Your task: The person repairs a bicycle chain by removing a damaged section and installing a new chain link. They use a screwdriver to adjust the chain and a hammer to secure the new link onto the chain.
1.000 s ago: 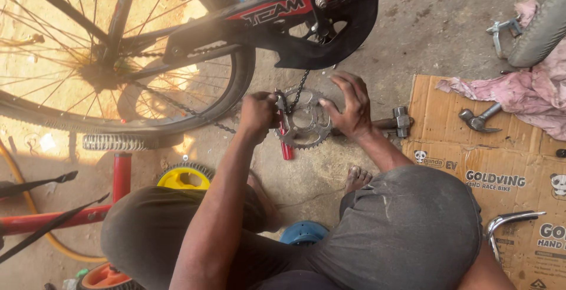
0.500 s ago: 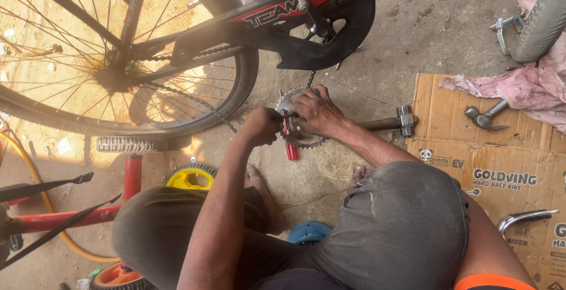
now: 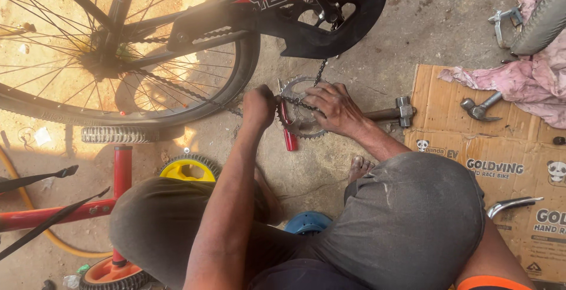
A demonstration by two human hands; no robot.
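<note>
A toothed metal chainring lies on the concrete floor below the black chain guard of a bicycle. A chain hangs from the guard down onto it. My left hand is a fist at the chainring's left edge, closed on a red-handled tool whose handle sticks out toward me. My right hand lies over the right side of the chainring, fingers pressing the chain against its teeth.
The bicycle's rear wheel fills the upper left. A hammer lies just right of my right hand. On flattened cardboard rest a second hammer and a pink rag. A red frame and yellow wheel lie at lower left.
My right hand slid from the chainring's right edge onto its top, over the chain. The left fist stayed at the chainring with the red tool. The view shifted slightly.
</note>
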